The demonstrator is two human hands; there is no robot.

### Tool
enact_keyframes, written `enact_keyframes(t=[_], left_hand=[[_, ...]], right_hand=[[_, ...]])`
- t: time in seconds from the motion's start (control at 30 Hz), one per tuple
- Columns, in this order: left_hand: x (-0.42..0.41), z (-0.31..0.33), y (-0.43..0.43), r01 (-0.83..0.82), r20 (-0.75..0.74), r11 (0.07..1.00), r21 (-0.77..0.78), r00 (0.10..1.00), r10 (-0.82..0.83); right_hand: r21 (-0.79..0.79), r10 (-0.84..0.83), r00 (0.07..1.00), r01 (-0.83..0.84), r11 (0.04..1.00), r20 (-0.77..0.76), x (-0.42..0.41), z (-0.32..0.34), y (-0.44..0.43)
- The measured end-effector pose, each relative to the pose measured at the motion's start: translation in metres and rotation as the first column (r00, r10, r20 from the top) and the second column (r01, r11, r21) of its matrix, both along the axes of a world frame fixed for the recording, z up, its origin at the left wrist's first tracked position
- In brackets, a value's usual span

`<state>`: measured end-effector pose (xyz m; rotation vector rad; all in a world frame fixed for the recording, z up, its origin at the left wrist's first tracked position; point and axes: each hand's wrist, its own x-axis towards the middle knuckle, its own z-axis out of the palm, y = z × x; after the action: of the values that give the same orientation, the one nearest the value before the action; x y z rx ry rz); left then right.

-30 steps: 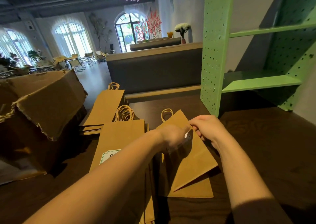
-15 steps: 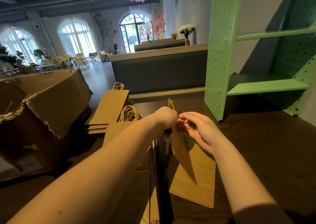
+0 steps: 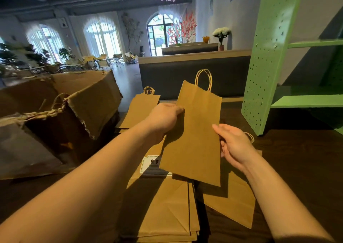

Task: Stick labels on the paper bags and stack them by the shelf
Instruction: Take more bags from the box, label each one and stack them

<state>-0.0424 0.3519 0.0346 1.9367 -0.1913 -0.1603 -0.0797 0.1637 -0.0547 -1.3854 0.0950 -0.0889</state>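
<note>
The job is looking only partly done: the person's left grip (image 3: 165,118) is clamping the left edge of a paper bag (image 3: 194,131), thumb and fingers curled round it, and is holding it upright in the air above the dark wooden surface (image 3: 297,168). The face that is showing is bare, so this bag is likely still waiting for its label. The right grip (image 3: 233,144) is hovering at the bag's right edge with its fingers loosely curled; whether it is pinching the paper or only touching it I cannot tell. Beneath the raised bag, a flat pile of bags (image 3: 167,215) is lying on the surface, and its top bag is wearing a white label (image 3: 150,165) with dark print, half hidden. Another flat bag (image 3: 232,202) is lying just to the right, nearer the green shelf (image 3: 267,57), and a farther pile (image 3: 141,109) is sitting behind the left grip, so labelling and stacking by the shelf are both largely remaining. The bags are looking like stiff, matte brown kraft paper, creased along sharp folds, with looped handles (image 3: 203,79) of twisted cord. The shelf's side panel is appearing as smooth painted metal dotted with holes. A torn cardboard box (image 3: 83,103) with ragged flaps is standing at the left.
</note>
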Motion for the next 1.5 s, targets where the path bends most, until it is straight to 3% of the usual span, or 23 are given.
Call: enact_keyframes(t=[0.13,0.33,0.67,0.83,0.9,0.97,1.07,1.1,1.2,1.27,1.3,1.4,1.5], left_hand=[[-0.008,-0.006,0.045,0.013,0.034,0.997,0.076,0.999,-0.016],[-0.022,-0.02,0.1,0.031,0.037,0.992,0.123,0.999,-0.036],[-0.038,-0.056,0.128,-0.029,0.149,0.961,0.273,0.989,-0.013],[-0.042,-0.075,0.127,-0.112,0.114,0.911,0.396,0.991,0.073],[-0.043,-0.083,0.126,-0.139,0.072,0.919,0.37,0.99,0.12],[-0.043,-0.09,0.126,-0.166,-0.007,0.95,0.264,0.985,0.174],[-0.042,-0.096,0.127,-0.174,-0.188,0.985,-0.01,0.968,0.169],[-0.039,-0.095,0.124,-0.155,-0.24,0.988,-0.013,0.96,0.147],[-0.046,-0.112,0.129,-0.084,-0.27,0.994,-0.075,0.961,0.061],[-0.048,-0.11,0.121,0.009,-0.28,0.993,-0.121,0.959,-0.043],[-0.046,-0.107,0.118,-0.029,-0.313,0.985,-0.171,0.949,-0.026],[-0.06,-0.101,0.109,-0.133,-0.459,0.96,-0.247,0.888,0.005],[-0.066,-0.104,0.112,-0.13,-0.428,0.916,-0.38,0.903,-0.05]], right_hand=[[-0.145,0.102,0.991,-0.113,0.983,-0.08,-0.011,0.011,0.026],[-0.309,0.113,0.982,-0.156,0.938,-0.152,-0.03,0.034,0.049],[-0.572,0.029,0.993,-0.091,0.815,-0.116,-0.049,0.015,0.074],[-0.653,-0.058,0.992,-0.032,0.757,-0.116,-0.047,-0.004,0.083],[-0.66,-0.108,0.987,0.003,0.751,-0.117,-0.048,-0.01,0.084],[-0.632,-0.149,0.983,0.046,0.774,-0.11,-0.051,-0.014,0.085],[-0.522,-0.235,0.969,0.166,0.837,-0.069,-0.056,-0.016,0.086],[-0.458,-0.247,0.966,0.187,0.869,-0.075,-0.057,-0.017,0.086],[-0.14,-0.178,0.969,0.155,0.978,-0.171,-0.055,-0.021,0.084],[0.087,-0.085,0.966,0.109,0.99,-0.243,-0.052,-0.025,0.084],[0.145,-0.049,0.962,0.091,0.985,-0.267,-0.051,-0.027,0.086],[0.205,0.048,0.956,0.013,0.979,-0.29,-0.053,-0.026,0.096],[0.165,0.071,0.961,-0.027,0.986,-0.267,-0.051,-0.023,0.102]])
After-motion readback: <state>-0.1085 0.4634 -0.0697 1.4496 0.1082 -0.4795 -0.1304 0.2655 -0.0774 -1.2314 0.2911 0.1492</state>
